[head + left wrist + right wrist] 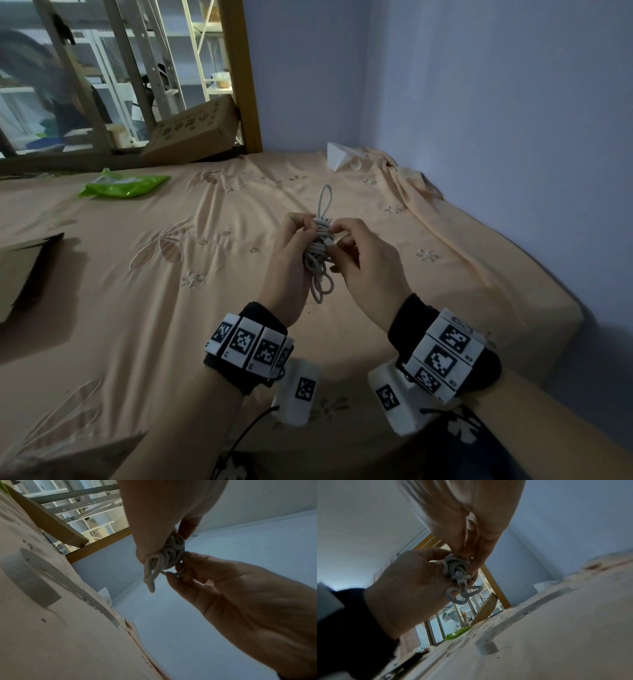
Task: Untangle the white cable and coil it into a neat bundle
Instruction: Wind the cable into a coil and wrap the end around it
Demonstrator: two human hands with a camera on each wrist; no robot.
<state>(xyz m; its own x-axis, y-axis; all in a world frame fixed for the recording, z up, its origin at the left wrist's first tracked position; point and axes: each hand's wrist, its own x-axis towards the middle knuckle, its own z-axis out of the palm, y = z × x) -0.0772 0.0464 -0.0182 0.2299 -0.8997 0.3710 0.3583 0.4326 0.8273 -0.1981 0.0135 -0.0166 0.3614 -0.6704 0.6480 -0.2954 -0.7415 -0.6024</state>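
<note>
One white cable (pixel 319 253), bunched, held above the bed (pixel 171 274). Left hand (pixel 291 260) wraps the bundle; right hand (pixel 366 263) pinches a strand. One green packet (pixel 123 186), two cardboard boxes (pixel 195 132).

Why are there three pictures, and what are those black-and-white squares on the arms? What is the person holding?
There is no machine here, just a person with small cameras strapped on. The big picture comes from a camera on the head, looking down. The other two come from cameras on each wrist, looking along the hand, so they look tilted. The patterned squares are wrist bands carrying those cameras.

The left hand grips a bundled white cable, and the right hand pinches it near the middle. Loops stick out above and below. Underneath is a bed with a peach sheet. A green packet lies further back on it.
</note>
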